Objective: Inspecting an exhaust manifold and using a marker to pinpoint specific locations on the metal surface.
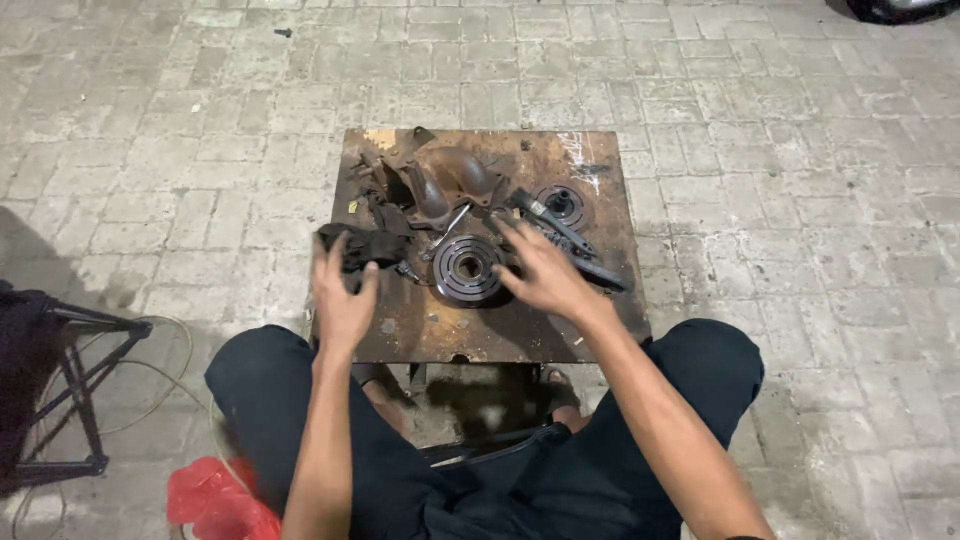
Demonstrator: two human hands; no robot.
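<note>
At the far left stands one black metal stand [60,390] on the paved ground, with a thin cable [150,385] looped around its feet. Just right of it, low in view, lies one red plastic bag [215,500] beside the person's knee.

One rusty metal table [420,330] sits between the person's knees. On its left part, the left hand [343,290] rests with the fingers curled onto one black rag [365,248], thumb spread to the right; the grip looks loose, and whether it pinches the cloth cannot be told. Behind the rag lies one rusty cast housing [450,180] with curved openings.

In the middle of the table lies one round grooved pulley disc [468,268], dark and ringed, with a slim metal tool [447,228] leaning at its upper edge. The right hand [545,275] hovers just beside the disc's right rim, fingers spread apart and holding nothing.

Further right lies a second, smaller round disc [563,203], and one dark long-handled brush [560,228] runs diagonally past it toward the table's right edge.
</note>
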